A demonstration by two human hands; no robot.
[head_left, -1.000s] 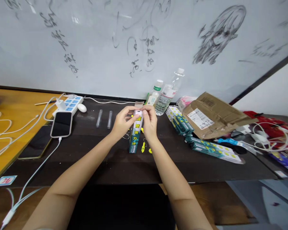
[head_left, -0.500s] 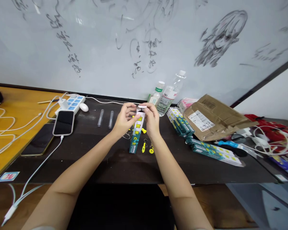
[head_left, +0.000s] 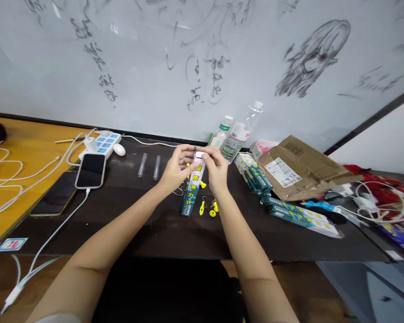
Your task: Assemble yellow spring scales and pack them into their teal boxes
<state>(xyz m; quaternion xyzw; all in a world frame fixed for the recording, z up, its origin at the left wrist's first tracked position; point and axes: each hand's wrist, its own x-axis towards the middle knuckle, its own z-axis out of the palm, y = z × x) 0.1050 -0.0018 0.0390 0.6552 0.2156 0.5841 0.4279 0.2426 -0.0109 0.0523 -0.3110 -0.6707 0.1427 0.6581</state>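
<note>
A narrow white and teal box (head_left: 191,190) with yellow lettering stands tilted on the dark table, its top end between my hands. My left hand (head_left: 178,170) grips the upper left side, thumb across the front. My right hand (head_left: 215,168) has its fingers pressed on the white top flap and the right edge. Beside the box lie a yellow hook piece (head_left: 202,207), a yellow ring (head_left: 212,213) and other small yellow parts. Two clear tubes (head_left: 142,165) (head_left: 156,168) lie to the left of my left hand.
Phones (head_left: 90,171), a power strip (head_left: 106,144) and white cables are at the left. Two bottles (head_left: 237,137) stand behind my right hand. More teal boxes (head_left: 299,214), a torn brown package (head_left: 299,166) and a red bag with cables lie at the right.
The white top flap, raised before, now lies lower against the box's top end. My right fingers have moved down with it. The view has shifted slightly.
</note>
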